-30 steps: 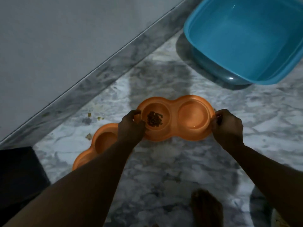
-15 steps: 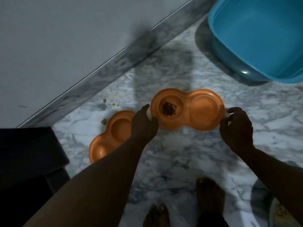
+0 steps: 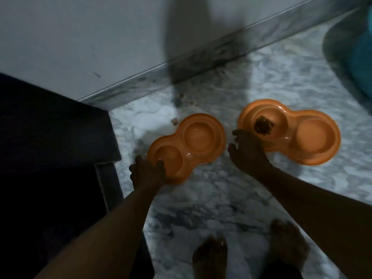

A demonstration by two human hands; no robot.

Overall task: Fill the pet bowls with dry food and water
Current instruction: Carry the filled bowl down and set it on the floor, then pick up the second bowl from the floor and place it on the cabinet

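Grey-and-white veined marble floor (image 3: 221,198) across most of the view, meeting a pale grey wall (image 3: 80,37) along a marble skirting strip (image 3: 201,63). Dark block of furniture or fabric (image 3: 50,158) at the left, too dim to identify. Edge of a blue plastic tub (image 3: 362,57) at the far right, blurred. Two orange plastic double-well pet bowls flat on the floor, side by side, near each other but apart. Left orange double bowl (image 3: 199,135) angled, nearer well toward the left hand (image 3: 147,174); both wells without kibble, whether any water lies in them not discernible. Left hand closed over the near rim of that bowl, thumb (image 3: 160,165) hooked inside the nearer well and the fingers curled at the outer edge. Right orange double bowl (image 3: 314,135) just beyond the right hand (image 3: 249,152), its left well holding a small clump of dark brown dry kibble (image 3: 262,125), its right well plain orange with no kibble. Right hand loosely spread, fingers apart, at the near left edge of that bowl and holding nothing; actual contact with the rim uncertain. Two bare feet (image 3: 210,256) at the bottom edge. A few scattered crumbs (image 3: 175,121) on the floor close to the skirting, beyond the left bowl.
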